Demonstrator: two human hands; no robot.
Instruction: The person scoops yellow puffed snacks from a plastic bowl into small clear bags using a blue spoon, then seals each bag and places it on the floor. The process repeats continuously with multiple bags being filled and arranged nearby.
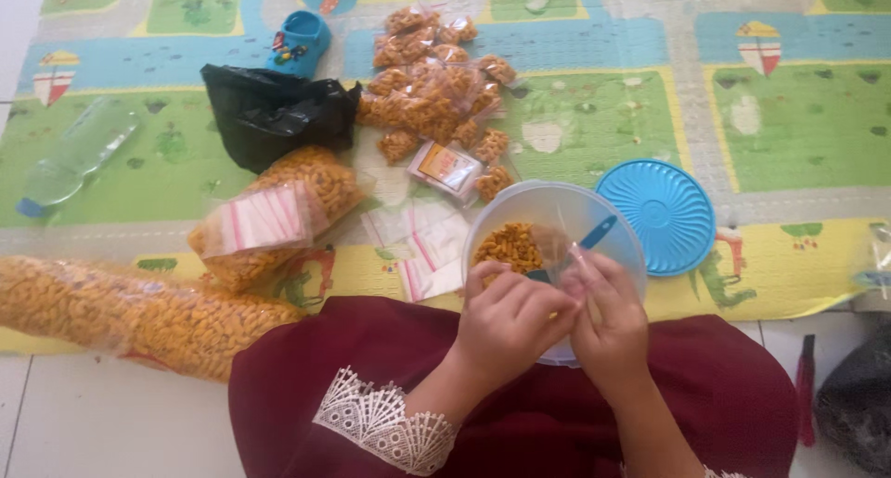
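My left hand [506, 322] and my right hand [605, 313] meet over the near rim of a clear round bowl [613, 220]. Between their fingers they pinch a small clear plastic bag [555, 244] that stands up inside the bowl. Orange snack pieces [506, 244] fill the bowl's left side, and a blue-handled scoop [594, 234] leans in it. Both wrists come from dark red sleeves, the left one edged with white lace.
A blue round lid [661, 214] lies right of the bowl. Empty zip bags [422, 246] and a stack of them [260, 218] lie left. Large snack-filled bags [130, 316], a pile of small filled packets [432, 93], a black bag [274, 111], a bottle [79, 153] and a blue shoe [299, 42] sit on the play mat.
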